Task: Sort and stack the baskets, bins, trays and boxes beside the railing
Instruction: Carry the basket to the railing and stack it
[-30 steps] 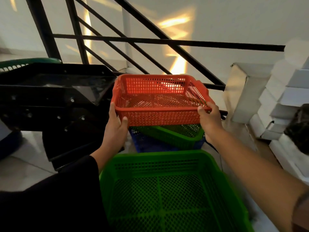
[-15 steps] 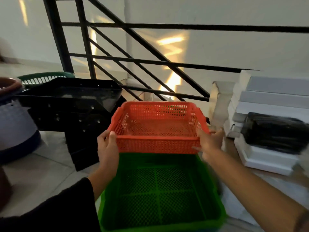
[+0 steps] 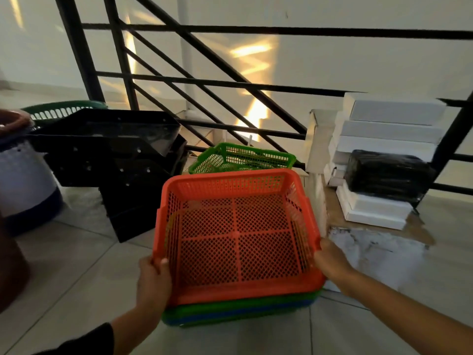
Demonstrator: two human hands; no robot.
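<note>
**Both hands seat orange basket on floor stack by the railing**

Both hands keep a grip on the orange mesh basket [image 3: 236, 231]: the left hand [image 3: 153, 283] curls its fingers over the near left corner of the rim, while the right hand [image 3: 330, 260] holds the right wall near its front corner, though its fingertips are hidden behind the plastic. The basket sits nested on a green basket [image 3: 240, 307], whose rim shows just beneath it, with a blue basket [image 3: 230, 318] under that, all on the tiled floor [image 3: 76, 278] in front of the black railing [image 3: 230, 83].

The risk, judging from the angle, is a crooked seat: the orange basket looks slightly skewed over the green rim, and letting go early could leave it perched, so later baskets would rock or slide off.

Counted in view: one orange basket, two green mesh baskets including the smaller one [image 3: 243, 158] nearer the railing, one blue basket, a pile of black trays [image 3: 110, 152] whose number cannot be told, and a stack of white boxes [image 3: 386, 139] carrying one black wrapped bundle [image 3: 386, 172].
</note>
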